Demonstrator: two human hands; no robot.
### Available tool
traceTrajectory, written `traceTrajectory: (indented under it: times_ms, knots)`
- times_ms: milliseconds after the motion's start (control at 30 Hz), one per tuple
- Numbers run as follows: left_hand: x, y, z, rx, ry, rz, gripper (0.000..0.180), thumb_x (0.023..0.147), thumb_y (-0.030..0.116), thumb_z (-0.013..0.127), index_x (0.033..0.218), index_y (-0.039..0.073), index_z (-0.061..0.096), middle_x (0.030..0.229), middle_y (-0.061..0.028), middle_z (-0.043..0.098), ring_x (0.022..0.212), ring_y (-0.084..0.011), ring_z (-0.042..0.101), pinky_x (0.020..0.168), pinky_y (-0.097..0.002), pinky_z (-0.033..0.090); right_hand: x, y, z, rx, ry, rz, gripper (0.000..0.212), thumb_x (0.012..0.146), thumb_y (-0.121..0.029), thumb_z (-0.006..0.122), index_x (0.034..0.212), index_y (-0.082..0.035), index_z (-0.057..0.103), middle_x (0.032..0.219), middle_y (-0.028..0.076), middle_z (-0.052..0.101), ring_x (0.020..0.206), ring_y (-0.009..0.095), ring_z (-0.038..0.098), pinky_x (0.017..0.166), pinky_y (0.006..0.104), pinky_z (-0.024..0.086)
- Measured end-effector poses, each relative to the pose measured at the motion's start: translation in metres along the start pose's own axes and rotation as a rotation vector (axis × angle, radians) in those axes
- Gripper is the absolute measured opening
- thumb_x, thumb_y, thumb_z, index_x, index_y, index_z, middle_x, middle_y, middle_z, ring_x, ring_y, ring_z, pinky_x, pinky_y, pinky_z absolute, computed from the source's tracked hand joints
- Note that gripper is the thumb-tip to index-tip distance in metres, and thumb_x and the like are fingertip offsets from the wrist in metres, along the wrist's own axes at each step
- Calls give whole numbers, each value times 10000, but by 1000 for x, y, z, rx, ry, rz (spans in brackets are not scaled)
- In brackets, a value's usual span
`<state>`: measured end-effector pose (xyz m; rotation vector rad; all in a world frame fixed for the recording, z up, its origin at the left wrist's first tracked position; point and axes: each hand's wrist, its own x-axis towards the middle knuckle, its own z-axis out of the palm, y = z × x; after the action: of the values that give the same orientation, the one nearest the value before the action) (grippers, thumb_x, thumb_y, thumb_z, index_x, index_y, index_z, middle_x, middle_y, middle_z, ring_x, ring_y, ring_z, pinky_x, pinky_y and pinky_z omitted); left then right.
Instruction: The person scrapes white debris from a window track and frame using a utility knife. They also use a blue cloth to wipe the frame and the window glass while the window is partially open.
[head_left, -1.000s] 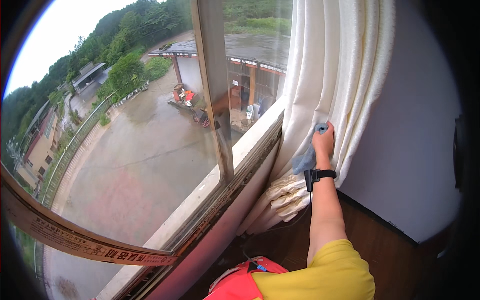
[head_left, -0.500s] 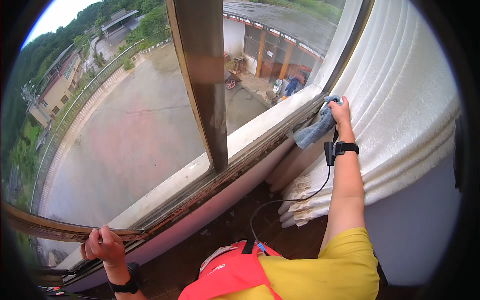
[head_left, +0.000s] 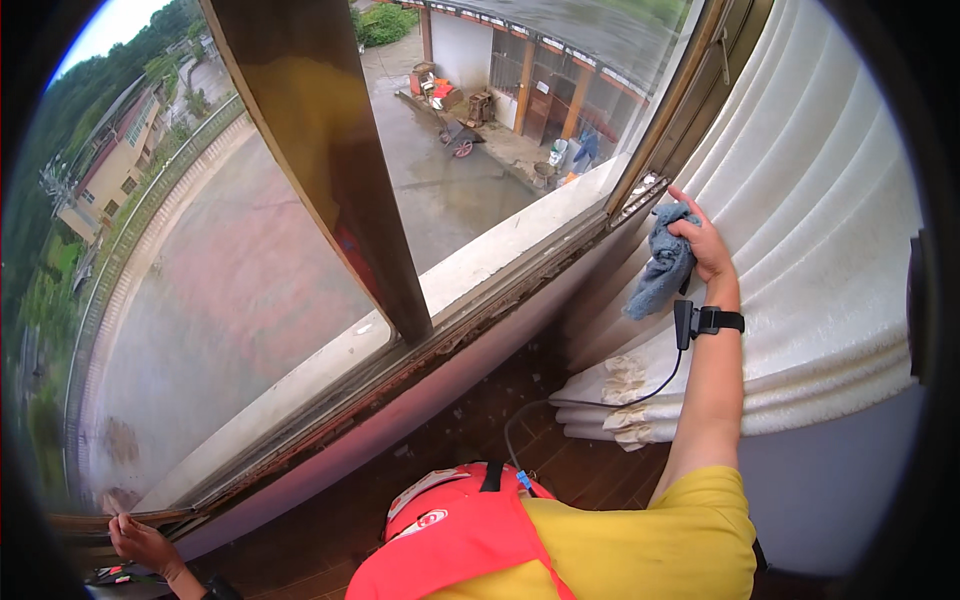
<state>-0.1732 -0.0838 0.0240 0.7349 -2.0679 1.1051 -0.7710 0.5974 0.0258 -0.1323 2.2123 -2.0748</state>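
Soft daylight enters from outside, with the sky nearly white at upper left. The curtain is brightly lit, its folds softly shaded, while the floor sits in dimness. A yellow and red reflection tints the dark window frame. The railing bows into an arc, trees blur near the rim, and corners fall black.

Nothing I can actually read here, tbh. There's a roundish white-and-red logo on the red apron, but any lettering in it is way too small to make out. Outside, a little pale sign sits on the brown door, and at this size it's basically a light speck.
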Motion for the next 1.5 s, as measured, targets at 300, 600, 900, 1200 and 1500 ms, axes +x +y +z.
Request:
traceTrajectory:
  times_ms: [300,600,900,1200,1500]
  knots:
    - [-9,135,-78,-931,-436,-698,108,888,53,536,980,-1,552,832,-36,557,744,-130,529,703,-268,444,-2,-24,47,-168,-324,12,676,827,-215,707,1404,-102,373,1025,42,589,893,120,581,782,255,496]
    - [63,315,-166,-1833,-1524,-780,352,936,323,548,1070,-1,572,746,-32,561,551,-79,540,449,-178,363,-36,-56,116,-715,-402,-425,390,851,-292,671,978,75,642,785,156,680,696,149,602,679,297,488]
    - [66,332,-148,-2053,-1416,-1278,411,963,378,477,1041,-21,534,698,-58,559,491,-117,554,352,-189,328,-84,-73,168,-703,-449,-512,305,862,-249,651,908,52,643,707,178,654,615,219,626,605,333,487]
    - [38,290,-154,-1921,-1213,-1357,293,946,294,531,891,6,537,693,-61,556,464,-114,550,349,-199,334,-108,-102,192,-765,-557,-592,290,847,-257,647,893,29,625,720,209,624,658,355,622,611,369,479]
    - [54,272,-170,-1815,-849,-1475,311,952,305,528,864,7,530,663,-47,538,432,-102,519,357,-205,336,-130,-122,206,-830,-601,-653,356,830,-302,657,746,32,569,654,223,573,635,407,581,568,416,452]
